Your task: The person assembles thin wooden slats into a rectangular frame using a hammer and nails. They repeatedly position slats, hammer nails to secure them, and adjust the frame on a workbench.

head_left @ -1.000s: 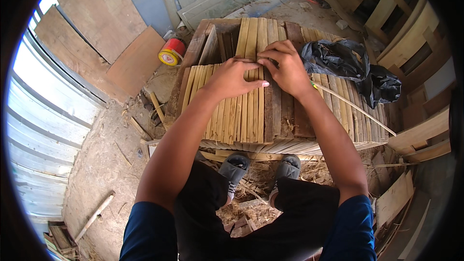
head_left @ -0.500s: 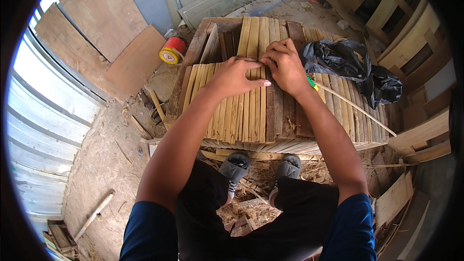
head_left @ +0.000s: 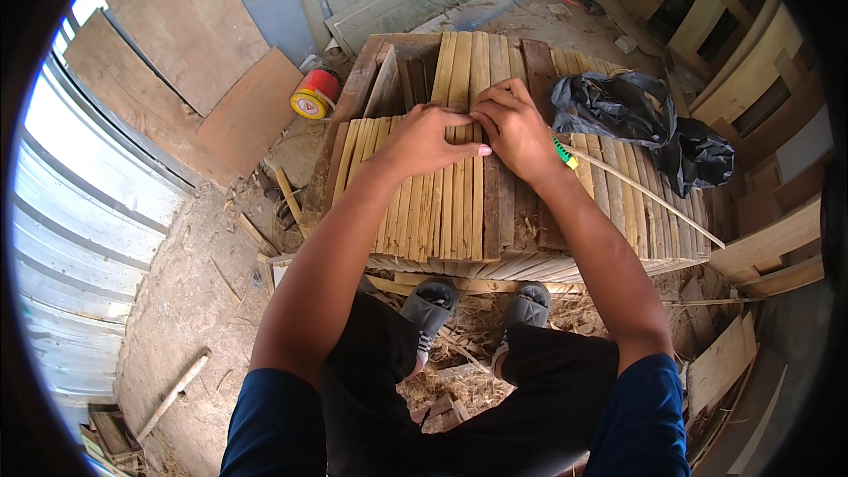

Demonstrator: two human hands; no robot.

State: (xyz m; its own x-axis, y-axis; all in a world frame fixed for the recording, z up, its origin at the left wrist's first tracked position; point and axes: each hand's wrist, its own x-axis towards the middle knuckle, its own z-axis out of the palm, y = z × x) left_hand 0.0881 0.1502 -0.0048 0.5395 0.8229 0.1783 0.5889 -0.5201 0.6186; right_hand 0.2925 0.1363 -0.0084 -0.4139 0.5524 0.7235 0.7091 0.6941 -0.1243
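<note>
I see a half-open, seemingly empty left hand (head_left: 426, 141) and curled right hand (head_left: 519, 131), hold unclear, inside the tabletop's far edge (head_left: 399, 38); slipping on slim yellow wooden slats (head_left: 415, 216) could mean splinters.

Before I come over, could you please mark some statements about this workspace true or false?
1. The black plastic bag lies on the wooden slats, to the right of the right hand. True.
2. The right hand grips the black plastic bag. False: its fingertips are close to those of the left hand, over the slats.
3. A red-and-yellow cylinder is left of the wooden slats. True.
4. The person's feet are bare. False: the person wears grey sandals.
5. A green-and-yellow object shows beside the right wrist. True.
</note>
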